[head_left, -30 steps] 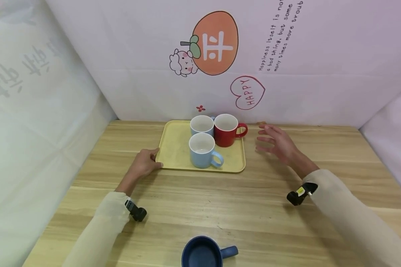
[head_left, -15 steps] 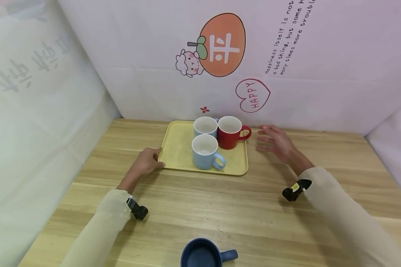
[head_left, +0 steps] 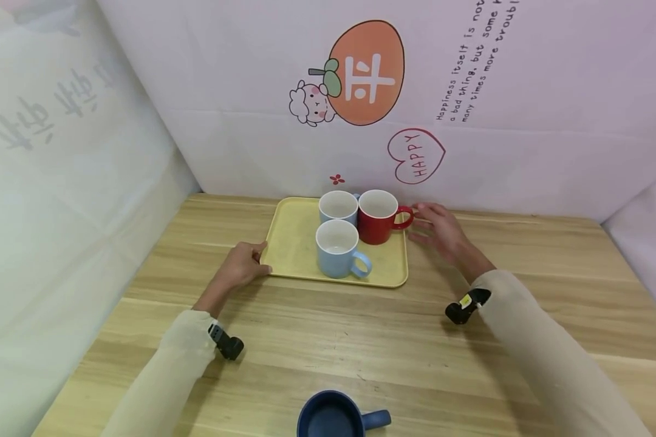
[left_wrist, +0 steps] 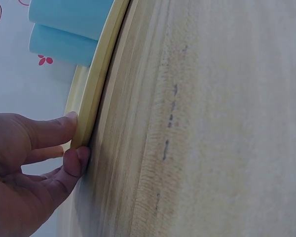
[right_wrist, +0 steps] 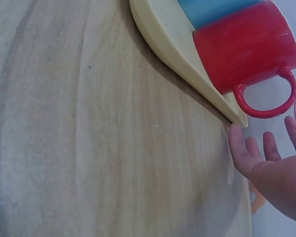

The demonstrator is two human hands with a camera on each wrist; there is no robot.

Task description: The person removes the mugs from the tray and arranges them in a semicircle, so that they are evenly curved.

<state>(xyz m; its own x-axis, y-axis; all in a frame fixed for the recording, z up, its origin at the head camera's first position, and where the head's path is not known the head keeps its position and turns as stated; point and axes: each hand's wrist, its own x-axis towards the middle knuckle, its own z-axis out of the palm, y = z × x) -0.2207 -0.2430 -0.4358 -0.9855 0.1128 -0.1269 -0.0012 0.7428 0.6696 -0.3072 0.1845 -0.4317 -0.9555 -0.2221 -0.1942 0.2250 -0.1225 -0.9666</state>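
Observation:
A yellow tray lies at the back of the table, bearing two light blue mugs, one in front and one behind, and a red mug. My left hand pinches the tray's left end between thumb and fingers, as the left wrist view shows at the rim. Just off the tray's right end is my right hand, fingers spread and holding nothing. In the right wrist view its fingertips are close to the tray's corner and below the red mug's handle; contact is hard to tell.
Near the table's front edge stands a dark blue mug, cut off by the frame, its handle pointing right. A white printed cloth hangs directly behind the tray, with more cloth at both sides. Wood tabletop extends around the tray.
My right hand has moved left to the tray's right end, close to the red mug's handle. The left hand keeps its hold on the tray. The head view has shifted slightly.

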